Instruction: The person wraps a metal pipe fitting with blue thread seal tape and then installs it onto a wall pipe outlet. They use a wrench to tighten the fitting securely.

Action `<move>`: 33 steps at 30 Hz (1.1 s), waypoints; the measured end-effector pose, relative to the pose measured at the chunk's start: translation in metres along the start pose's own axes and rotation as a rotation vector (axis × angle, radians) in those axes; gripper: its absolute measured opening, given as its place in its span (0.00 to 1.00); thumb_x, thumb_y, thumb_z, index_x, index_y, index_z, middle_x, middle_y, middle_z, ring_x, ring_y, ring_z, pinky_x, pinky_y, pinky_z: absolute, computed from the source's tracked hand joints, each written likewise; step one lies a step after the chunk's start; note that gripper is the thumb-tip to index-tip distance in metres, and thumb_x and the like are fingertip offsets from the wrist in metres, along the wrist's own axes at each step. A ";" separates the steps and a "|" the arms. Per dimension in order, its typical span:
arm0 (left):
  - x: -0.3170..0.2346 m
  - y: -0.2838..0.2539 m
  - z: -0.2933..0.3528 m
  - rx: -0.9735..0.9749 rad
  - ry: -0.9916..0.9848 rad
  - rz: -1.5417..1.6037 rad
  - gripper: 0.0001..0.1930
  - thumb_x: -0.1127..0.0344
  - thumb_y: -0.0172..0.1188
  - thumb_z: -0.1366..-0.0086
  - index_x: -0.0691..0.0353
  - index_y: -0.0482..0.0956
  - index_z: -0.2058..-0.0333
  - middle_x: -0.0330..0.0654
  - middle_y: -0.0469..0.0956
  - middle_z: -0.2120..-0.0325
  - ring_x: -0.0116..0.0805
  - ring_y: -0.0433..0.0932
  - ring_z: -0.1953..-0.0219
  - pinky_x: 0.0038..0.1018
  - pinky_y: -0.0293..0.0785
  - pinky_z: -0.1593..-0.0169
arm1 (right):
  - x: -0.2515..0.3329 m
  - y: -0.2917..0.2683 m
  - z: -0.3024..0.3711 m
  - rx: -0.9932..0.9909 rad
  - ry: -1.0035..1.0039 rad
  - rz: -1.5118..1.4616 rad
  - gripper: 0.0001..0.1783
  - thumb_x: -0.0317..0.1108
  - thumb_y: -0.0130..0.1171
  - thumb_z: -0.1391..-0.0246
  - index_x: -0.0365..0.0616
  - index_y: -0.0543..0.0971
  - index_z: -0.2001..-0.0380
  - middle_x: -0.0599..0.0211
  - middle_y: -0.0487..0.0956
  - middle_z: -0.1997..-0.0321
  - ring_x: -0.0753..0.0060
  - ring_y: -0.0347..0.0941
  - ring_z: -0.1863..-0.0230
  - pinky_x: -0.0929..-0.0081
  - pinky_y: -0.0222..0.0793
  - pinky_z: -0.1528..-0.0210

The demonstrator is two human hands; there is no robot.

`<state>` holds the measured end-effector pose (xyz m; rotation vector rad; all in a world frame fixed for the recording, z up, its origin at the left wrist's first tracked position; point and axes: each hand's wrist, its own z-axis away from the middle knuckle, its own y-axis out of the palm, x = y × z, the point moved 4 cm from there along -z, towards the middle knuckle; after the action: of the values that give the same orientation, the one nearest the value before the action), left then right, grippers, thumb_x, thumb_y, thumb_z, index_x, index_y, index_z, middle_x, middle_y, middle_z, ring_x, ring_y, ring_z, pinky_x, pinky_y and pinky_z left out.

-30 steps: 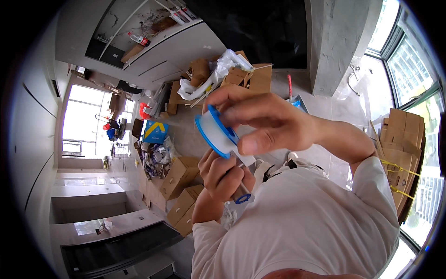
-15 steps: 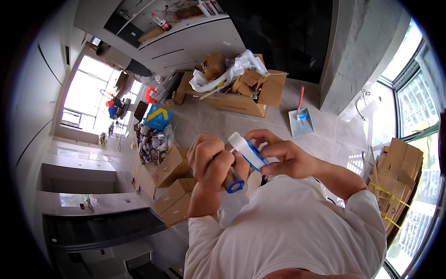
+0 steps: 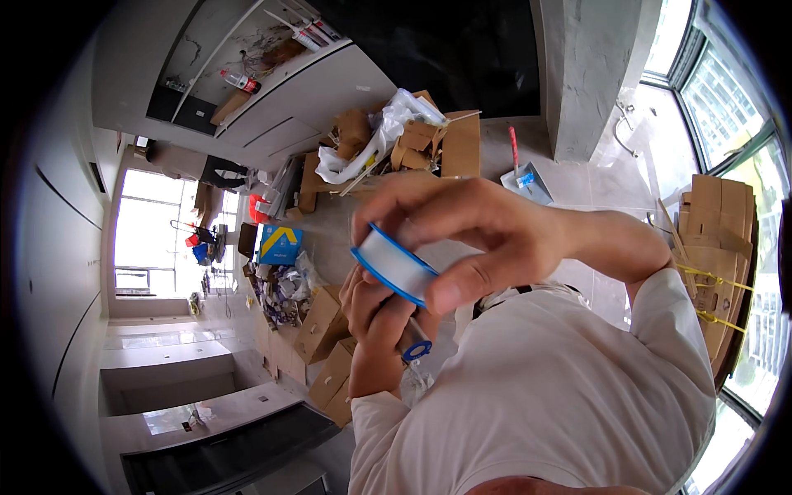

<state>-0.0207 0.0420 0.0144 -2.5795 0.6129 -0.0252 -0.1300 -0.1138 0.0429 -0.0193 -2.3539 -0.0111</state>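
Note:
A roll of white thread-seal tape [image 3: 393,266] on a blue-rimmed spool is pinched between the thumb and fingers of my right hand [image 3: 487,235], raised close to the camera. Behind and below it, my left hand [image 3: 373,312] is wrapped round a metal tube [image 3: 408,334] with a blue ring at its lower end. The spool covers part of my left fingers and the tube's upper end. Whether a strand of tape runs from the roll to the tube cannot be made out.
Beyond my hands stands an open cardboard box [image 3: 462,144] full of packing scraps. Closed cartons [image 3: 320,326] and a blue box [image 3: 279,245] lie to the left. A dustpan [image 3: 528,181] rests on the floor; flattened cartons [image 3: 714,247] lean by the window. A person [image 3: 194,165] is at far left.
My right hand has risen toward the camera and swung left over my left hand, carrying the tape roll. My left hand keeps hold of the tube. The whole view has turned somewhat.

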 end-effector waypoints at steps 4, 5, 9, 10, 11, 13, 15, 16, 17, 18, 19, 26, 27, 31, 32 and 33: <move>-0.012 -0.010 0.002 0.157 -0.027 0.076 0.18 0.75 0.68 0.39 0.54 0.67 0.58 0.43 0.70 0.61 0.42 0.76 0.66 0.38 0.78 0.64 | -0.013 -0.008 -0.013 -0.063 0.207 -0.003 0.18 0.34 0.60 0.32 0.30 0.83 0.48 0.51 0.71 0.33 0.62 0.73 0.39 0.63 0.67 0.36; -0.014 -0.012 0.001 0.163 -0.036 0.082 0.18 0.76 0.68 0.39 0.54 0.68 0.58 0.42 0.69 0.62 0.42 0.76 0.66 0.38 0.77 0.65 | -0.027 -0.008 -0.011 -0.075 0.219 -0.013 0.16 0.30 0.60 0.33 0.31 0.83 0.48 0.52 0.70 0.32 0.62 0.73 0.39 0.64 0.67 0.35; -0.014 -0.019 -0.004 0.132 -0.047 0.084 0.19 0.79 0.68 0.43 0.54 0.68 0.60 0.41 0.67 0.63 0.41 0.74 0.68 0.37 0.75 0.66 | -0.061 0.004 0.003 -0.082 0.323 -0.043 0.19 0.14 0.58 0.41 0.33 0.83 0.48 0.53 0.66 0.27 0.61 0.72 0.36 0.64 0.68 0.34; -0.013 -0.021 -0.006 0.113 -0.036 0.060 0.19 0.79 0.68 0.44 0.55 0.68 0.60 0.41 0.67 0.63 0.41 0.74 0.68 0.37 0.74 0.67 | -0.068 0.009 0.011 -0.083 0.398 -0.050 0.18 0.13 0.59 0.42 0.33 0.84 0.48 0.54 0.65 0.27 0.60 0.71 0.35 0.63 0.69 0.34; -0.011 -0.023 -0.008 0.094 -0.024 0.037 0.19 0.79 0.67 0.44 0.55 0.68 0.61 0.41 0.68 0.63 0.41 0.74 0.68 0.37 0.74 0.67 | -0.073 0.015 0.021 -0.085 0.473 -0.056 0.18 0.12 0.61 0.42 0.33 0.84 0.49 0.54 0.65 0.26 0.60 0.71 0.35 0.63 0.69 0.34; -0.001 -0.023 -0.013 0.061 -0.007 -0.005 0.17 0.78 0.67 0.44 0.56 0.69 0.62 0.42 0.68 0.64 0.40 0.73 0.69 0.36 0.72 0.68 | -0.080 0.024 0.043 -0.096 0.524 -0.060 0.16 0.16 0.65 0.43 0.34 0.85 0.51 0.55 0.64 0.25 0.60 0.71 0.34 0.63 0.69 0.34; 0.014 -0.024 -0.017 0.037 0.000 -0.048 0.15 0.77 0.67 0.45 0.57 0.70 0.64 0.42 0.69 0.65 0.39 0.72 0.71 0.35 0.71 0.69 | -0.079 0.032 0.065 -0.113 0.475 -0.068 0.13 0.24 0.72 0.42 0.36 0.86 0.54 0.57 0.64 0.25 0.60 0.71 0.35 0.63 0.67 0.35; 0.021 -0.024 -0.017 0.017 0.009 -0.045 0.14 0.77 0.67 0.45 0.58 0.70 0.65 0.43 0.70 0.66 0.39 0.72 0.72 0.34 0.70 0.69 | -0.071 0.035 0.069 -0.113 0.406 -0.072 0.11 0.25 0.72 0.42 0.37 0.86 0.56 0.56 0.63 0.24 0.58 0.68 0.33 0.60 0.64 0.33; 0.030 -0.022 -0.014 -0.003 0.020 -0.040 0.14 0.76 0.68 0.45 0.59 0.70 0.66 0.44 0.70 0.67 0.39 0.71 0.72 0.34 0.69 0.69 | -0.060 0.037 0.070 -0.116 0.337 -0.074 0.09 0.27 0.72 0.42 0.38 0.87 0.58 0.55 0.61 0.22 0.57 0.66 0.30 0.57 0.62 0.32; 0.034 -0.021 -0.012 -0.013 0.029 -0.028 0.13 0.75 0.68 0.46 0.60 0.71 0.67 0.44 0.70 0.67 0.38 0.71 0.73 0.33 0.68 0.69 | -0.051 0.037 0.072 -0.129 0.268 -0.082 0.08 0.29 0.73 0.41 0.39 0.87 0.60 0.54 0.60 0.21 0.56 0.63 0.28 0.54 0.59 0.30; 0.035 -0.020 -0.012 -0.002 0.039 -0.020 0.13 0.76 0.67 0.46 0.61 0.71 0.67 0.45 0.71 0.68 0.38 0.71 0.75 0.32 0.67 0.70 | -0.045 0.036 0.073 -0.106 0.266 -0.109 0.07 0.32 0.74 0.42 0.41 0.87 0.65 0.52 0.54 0.18 0.51 0.55 0.23 0.45 0.52 0.27; 0.031 -0.003 -0.006 0.071 0.049 0.098 0.14 0.68 0.75 0.47 0.62 0.77 0.68 0.44 0.74 0.71 0.45 0.78 0.73 0.35 0.75 0.69 | 0.001 0.010 0.032 0.021 -0.038 0.033 0.13 0.36 0.73 0.42 0.34 0.87 0.65 0.43 0.68 0.29 0.52 0.66 0.30 0.52 0.58 0.32; 0.028 -0.002 -0.007 0.084 0.063 0.112 0.13 0.68 0.74 0.47 0.61 0.78 0.68 0.44 0.75 0.70 0.46 0.80 0.71 0.36 0.76 0.68 | 0.006 0.008 0.022 0.009 -0.003 0.000 0.15 0.37 0.74 0.41 0.34 0.86 0.65 0.44 0.70 0.32 0.52 0.69 0.32 0.54 0.61 0.33; -0.010 -0.007 0.000 0.158 -0.103 -0.098 0.18 0.74 0.72 0.44 0.54 0.71 0.61 0.43 0.75 0.62 0.46 0.82 0.64 0.37 0.82 0.60 | -0.009 -0.006 -0.001 -0.064 0.132 0.062 0.23 0.42 0.73 0.39 0.29 0.83 0.56 0.46 0.72 0.38 0.54 0.72 0.38 0.63 0.68 0.39; -0.011 -0.006 0.000 0.138 -0.103 -0.033 0.18 0.76 0.71 0.45 0.55 0.70 0.61 0.42 0.74 0.62 0.47 0.81 0.65 0.41 0.82 0.60 | -0.013 -0.010 -0.003 -0.091 0.205 0.075 0.24 0.43 0.73 0.39 0.28 0.83 0.55 0.46 0.72 0.38 0.54 0.72 0.38 0.63 0.68 0.39; -0.014 -0.006 -0.002 0.115 -0.100 0.026 0.18 0.78 0.69 0.46 0.56 0.70 0.62 0.40 0.73 0.62 0.48 0.81 0.65 0.45 0.82 0.59 | -0.019 -0.011 -0.004 -0.110 0.244 -0.020 0.19 0.37 0.70 0.38 0.30 0.83 0.54 0.47 0.72 0.36 0.55 0.71 0.37 0.63 0.67 0.36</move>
<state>-0.0310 0.0519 0.0205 -2.4455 0.5905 0.0749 -0.1134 -0.1251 0.0323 -0.0461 -2.1067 -0.1445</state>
